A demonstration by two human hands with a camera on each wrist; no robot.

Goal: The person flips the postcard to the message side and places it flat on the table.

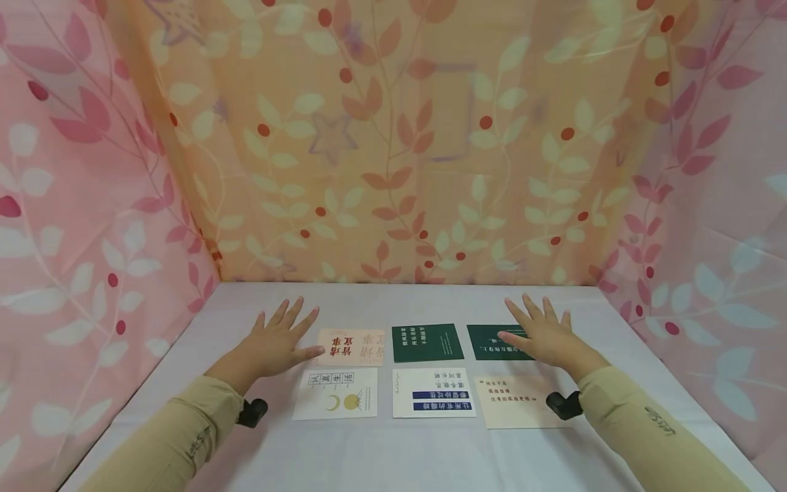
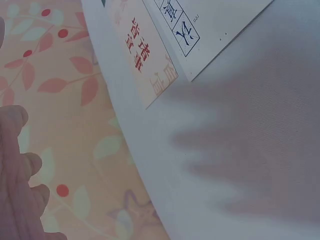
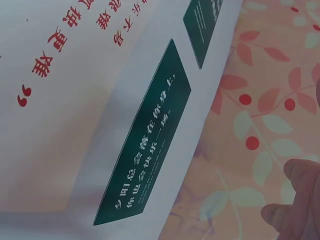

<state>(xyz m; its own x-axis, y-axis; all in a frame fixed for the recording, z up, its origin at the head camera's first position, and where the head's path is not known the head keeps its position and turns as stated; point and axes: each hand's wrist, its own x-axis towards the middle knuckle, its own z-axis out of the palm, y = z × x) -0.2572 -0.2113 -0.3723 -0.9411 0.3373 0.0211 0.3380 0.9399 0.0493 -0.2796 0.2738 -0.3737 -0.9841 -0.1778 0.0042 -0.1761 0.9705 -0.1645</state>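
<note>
Six-card layout aside, several printed cards lie flat in two rows on the white table. My left hand (image 1: 277,345), fingers spread and holding nothing, hovers by the pink card with red characters (image 1: 350,347). Below that card is a white card with a yellow moon design (image 1: 335,394). Over the right-hand green card (image 1: 492,342) my right hand (image 1: 547,336) spreads its fingers, covering part of it. A cream card with red writing (image 1: 516,403) lies nearer me. In the middle column are another green card (image 1: 427,343) and a white card with blue bands (image 1: 434,394).
A white cloth covers the table (image 1: 344,458). Patterned curtains stand behind it (image 1: 393,171) and along both sides. Dark wrist-worn devices show under the left wrist (image 1: 252,413) and the right wrist (image 1: 564,404).
</note>
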